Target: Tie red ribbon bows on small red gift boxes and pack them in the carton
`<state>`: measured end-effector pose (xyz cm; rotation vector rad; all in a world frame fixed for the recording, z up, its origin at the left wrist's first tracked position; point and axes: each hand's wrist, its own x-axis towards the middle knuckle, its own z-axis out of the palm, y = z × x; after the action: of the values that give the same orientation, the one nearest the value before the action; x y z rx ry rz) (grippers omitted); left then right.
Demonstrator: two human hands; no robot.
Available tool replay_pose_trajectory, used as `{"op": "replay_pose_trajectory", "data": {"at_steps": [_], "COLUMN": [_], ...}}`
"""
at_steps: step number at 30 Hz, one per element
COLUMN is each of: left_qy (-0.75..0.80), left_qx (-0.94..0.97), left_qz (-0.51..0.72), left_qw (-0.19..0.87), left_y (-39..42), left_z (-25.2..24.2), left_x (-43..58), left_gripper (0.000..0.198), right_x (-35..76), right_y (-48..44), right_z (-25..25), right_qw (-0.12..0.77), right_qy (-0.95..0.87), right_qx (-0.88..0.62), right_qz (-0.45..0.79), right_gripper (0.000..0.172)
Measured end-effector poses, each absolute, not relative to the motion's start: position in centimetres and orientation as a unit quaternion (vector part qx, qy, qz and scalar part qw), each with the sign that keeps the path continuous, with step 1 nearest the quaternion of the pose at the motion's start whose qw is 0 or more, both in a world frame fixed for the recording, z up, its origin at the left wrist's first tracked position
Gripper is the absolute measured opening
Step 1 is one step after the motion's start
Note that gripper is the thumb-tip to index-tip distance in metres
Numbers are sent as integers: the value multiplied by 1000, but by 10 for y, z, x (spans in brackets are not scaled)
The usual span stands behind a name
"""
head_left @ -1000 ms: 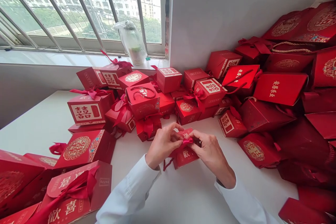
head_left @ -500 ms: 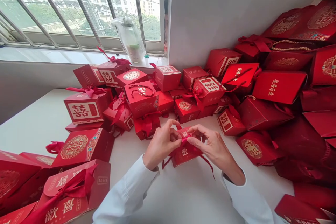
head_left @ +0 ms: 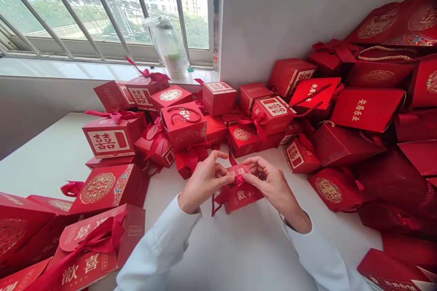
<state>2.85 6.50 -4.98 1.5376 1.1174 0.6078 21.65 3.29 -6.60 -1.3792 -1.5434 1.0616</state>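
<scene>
The person's left hand [head_left: 206, 181] and right hand [head_left: 276, 189] meet over a small red gift box [head_left: 245, 201], which lies on the white surface [head_left: 235, 254] at the middle of the scene. Both grips are closed to a pinch, thumb against fingers, on the red ribbon [head_left: 239, 181] gathered on top of the box; the left index finger arches above the thumb. White characters show on the near part of the box. Pale sleeves [head_left: 159, 245] reach the wrists.

Beyond the hands, a box with a twisted rope handle [head_left: 184, 129] rests on the heap of red boxes. Farther left stands a ribbon-tied double-happiness box [head_left: 109, 141], and at near left lies a larger box with a broad bow [head_left: 99, 254]. A deep pile of boxes and bags fills the right side, including a gold-emblem box [head_left: 329, 190]. On the far windowsill [head_left: 112, 70], a plastic-wrapped cup [head_left: 174, 59] stands before the barred window.
</scene>
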Motion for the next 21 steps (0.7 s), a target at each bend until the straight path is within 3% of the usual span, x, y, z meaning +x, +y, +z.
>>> {"op": "replay_pose_trajectory", "data": {"at_steps": [10,21], "left_qy": [482,475], "left_qx": [648,681], "left_qz": [232,213], "left_qw": [542,515], "left_y": [70,69], "left_z": [-48,-44], "left_x": [20,13], "left_gripper": [37,23], "right_x": [226,236], "right_y": [38,40], "right_z": [-69,-67], "right_qw": [427,380], "right_qy": [-586,-624], "right_qx": [-535,-568], "right_qz": [434,378], "right_gripper": [22,24]}}
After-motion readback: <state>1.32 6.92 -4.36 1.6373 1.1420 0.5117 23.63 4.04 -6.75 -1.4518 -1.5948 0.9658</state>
